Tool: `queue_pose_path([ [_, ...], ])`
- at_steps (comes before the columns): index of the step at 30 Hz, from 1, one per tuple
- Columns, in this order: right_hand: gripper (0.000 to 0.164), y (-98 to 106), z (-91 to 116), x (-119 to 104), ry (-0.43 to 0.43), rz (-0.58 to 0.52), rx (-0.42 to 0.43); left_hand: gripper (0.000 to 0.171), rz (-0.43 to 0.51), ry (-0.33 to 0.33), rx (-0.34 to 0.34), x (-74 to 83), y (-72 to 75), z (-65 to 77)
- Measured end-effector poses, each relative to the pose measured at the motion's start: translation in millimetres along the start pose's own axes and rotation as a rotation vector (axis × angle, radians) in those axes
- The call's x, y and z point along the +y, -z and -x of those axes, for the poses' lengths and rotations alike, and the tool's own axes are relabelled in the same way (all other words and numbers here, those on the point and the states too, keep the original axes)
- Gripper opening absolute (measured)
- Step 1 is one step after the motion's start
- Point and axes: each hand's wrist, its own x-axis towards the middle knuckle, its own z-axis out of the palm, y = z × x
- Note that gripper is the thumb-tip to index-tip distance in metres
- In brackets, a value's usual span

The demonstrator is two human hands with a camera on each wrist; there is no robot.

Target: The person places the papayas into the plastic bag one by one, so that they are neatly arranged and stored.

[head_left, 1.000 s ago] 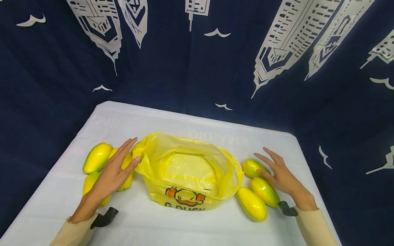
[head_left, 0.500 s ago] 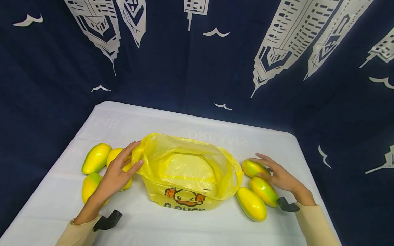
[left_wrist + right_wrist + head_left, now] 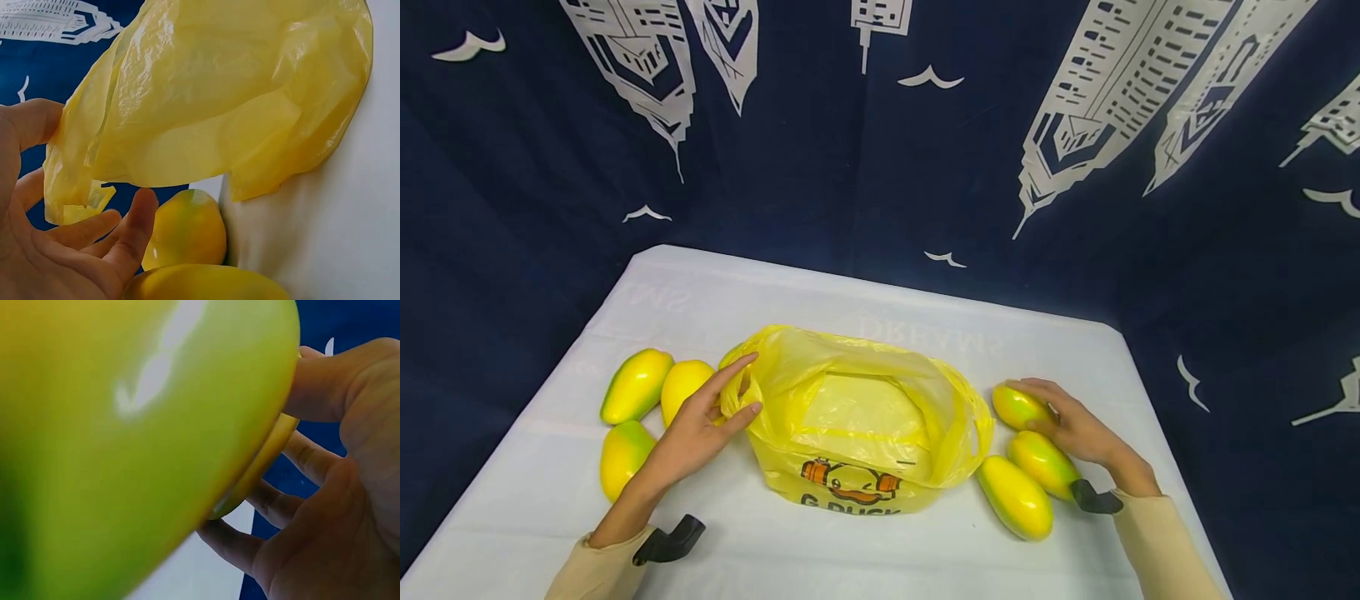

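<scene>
A yellow plastic bag stands upright with its mouth open, a cartoon duck printed on its front. My left hand is at the bag's left handle, fingers and thumb spread on either side of it; in the left wrist view the thumb meets the handle's edge. On the right, my right hand curls its fingers and thumb round the rear yellow-green mango. A second mango lies right below that hand and fills much of the right wrist view. A third mango is nearer the front.
Left of the bag lie three more mangoes: one at the far left, one beside the left hand and one by the wrist. A white cloth covers the table. Behind hangs a dark blue printed curtain.
My left hand has moved right, from over the left mangoes to the bag's handle. My right hand has come down onto the rear mango and its fingers have curled in. The bag stays put.
</scene>
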Motion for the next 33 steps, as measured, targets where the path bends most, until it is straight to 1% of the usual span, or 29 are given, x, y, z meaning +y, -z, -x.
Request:
queue_pose_path([
  [5, 0.059, -0.5, 0.6, 1.7, -0.003, -0.003, 0.022, 0.063, -0.031, -0.005, -0.008, -0.6, -1.1, -0.5],
  [11, 0.056, -1.9, 2.4, 4.2, -0.029, 0.004, 0.034, 0.066, -0.048, 0.005, -0.012, -1.1, -1.6, -0.8],
  [16, 0.058, -0.4, 2.6, 3.1, -0.041, 0.018, 0.053, 0.066, -0.051, 0.002, -0.012, -1.6, -1.6, -1.6],
  [18, 0.06, 0.9, 2.0, 1.8, -0.037, 0.029, 0.068, 0.067, -0.047, 0.001, -0.009, -1.8, -2.0, -2.0],
  [22, 0.064, 3.5, -0.9, -1.9, 0.004, 0.048, 0.096, 0.066, -0.046, -0.003, 0.001, -2.1, -2.3, -1.7],
  [25, 0.062, 4.6, -3.7, -4.3, 0.023, 0.053, 0.107, 0.066, -0.052, -0.001, 0.004, -2.4, -2.2, -0.5],
  [29, 0.061, 4.6, -6.3, -8.2, 0.005, 0.049, 0.115, 0.066, -0.054, 0.011, 0.003, -2.2, -2.2, 1.0],
  [33, 0.062, 5.3, -7.7, -12.3, 0.009, 0.045, 0.132, 0.065, -0.049, 0.013, 0.001, -0.6, -2.6, 1.7],
])
